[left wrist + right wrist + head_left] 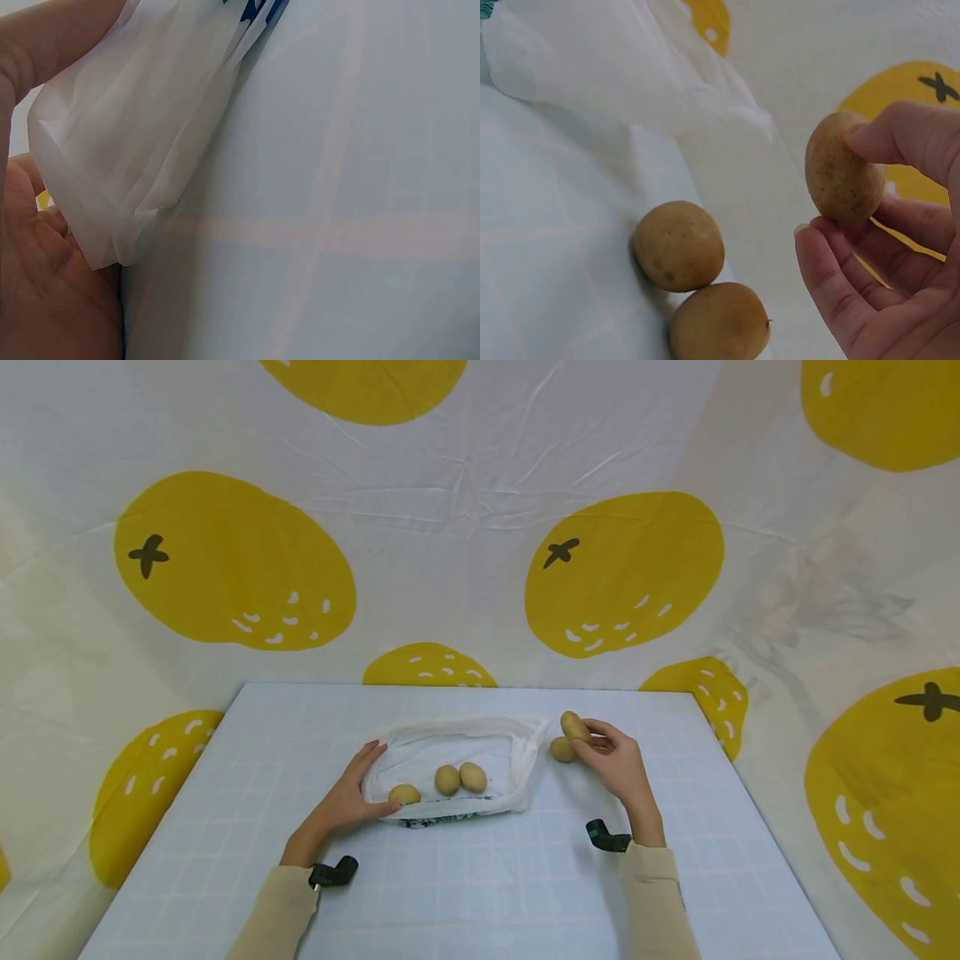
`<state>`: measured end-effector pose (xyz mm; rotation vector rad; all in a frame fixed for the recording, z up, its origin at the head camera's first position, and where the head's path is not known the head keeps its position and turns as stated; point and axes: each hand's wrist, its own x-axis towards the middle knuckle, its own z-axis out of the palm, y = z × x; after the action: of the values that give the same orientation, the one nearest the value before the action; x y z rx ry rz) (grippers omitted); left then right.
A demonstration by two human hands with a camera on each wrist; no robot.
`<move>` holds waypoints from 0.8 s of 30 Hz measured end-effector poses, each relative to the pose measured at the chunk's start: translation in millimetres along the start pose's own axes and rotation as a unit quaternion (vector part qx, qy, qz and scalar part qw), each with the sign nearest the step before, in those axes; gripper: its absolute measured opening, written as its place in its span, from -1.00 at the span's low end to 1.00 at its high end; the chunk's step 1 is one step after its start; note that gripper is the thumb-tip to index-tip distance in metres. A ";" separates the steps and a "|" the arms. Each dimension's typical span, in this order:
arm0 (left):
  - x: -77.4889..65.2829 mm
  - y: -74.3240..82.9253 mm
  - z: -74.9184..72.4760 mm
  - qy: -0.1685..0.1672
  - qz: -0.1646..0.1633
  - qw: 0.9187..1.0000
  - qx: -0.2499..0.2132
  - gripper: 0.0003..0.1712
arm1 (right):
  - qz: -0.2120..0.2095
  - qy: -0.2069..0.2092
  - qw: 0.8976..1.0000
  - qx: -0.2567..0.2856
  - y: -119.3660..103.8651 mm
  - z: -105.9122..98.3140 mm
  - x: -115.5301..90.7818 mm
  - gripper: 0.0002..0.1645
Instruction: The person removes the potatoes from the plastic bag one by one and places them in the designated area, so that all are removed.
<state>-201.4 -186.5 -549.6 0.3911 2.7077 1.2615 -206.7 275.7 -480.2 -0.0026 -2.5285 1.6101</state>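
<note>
Left hand (351, 795) spread across the left end of the white plastic bag (527, 768), thumb by the near wall, fingers over the far side of the rim; grasping the film lightly. Bag lies wide-mouthed on the pale gridded tablecloth (465, 893), dark print along its near edge.

Right hand (618, 764) pinching one potato (574, 727) between thumb and fingertips, raised just beyond the bag's right end. Below it on the cloth, in the right wrist view, a loose potato (679, 246) and a second loose potato (720, 322), which look to be touching; the head view shows only one of them clearly, the other probably hidden by the hand.

Inside the bag: one potato (405, 794) near the left thumb, a pair (447, 780) side by side toward the middle.

Risks, as judged: rim is thin and limp, so slack from the left hand could let the wall fold inward; a round, smooth potato held by fingertips alone could slip; a knock from the right hand could set the loose ones rolling toward the table's far edge.

Count: potatoes six (three in bag, one held, two on cloth); bag one; hands two; black wrist cameras (333, 872) two
</note>
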 end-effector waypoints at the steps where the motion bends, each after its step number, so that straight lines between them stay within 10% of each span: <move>1: 0.0 0.2 0.0 0.000 0.000 1.000 0.000 0.30 | 0.004 0.002 1.000 -0.005 0.5 -2.0 -0.6 -0.41; 24: 1.0 -3.1 1.1 0.001 0.007 1.000 0.001 0.30 | 0.010 0.041 0.997 -0.063 25.1 -33.4 -3.2 -0.41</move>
<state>-202.7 -187.3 -552.8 0.4109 2.7123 1.2641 -201.4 316.2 -489.3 -0.1053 -2.5710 1.4230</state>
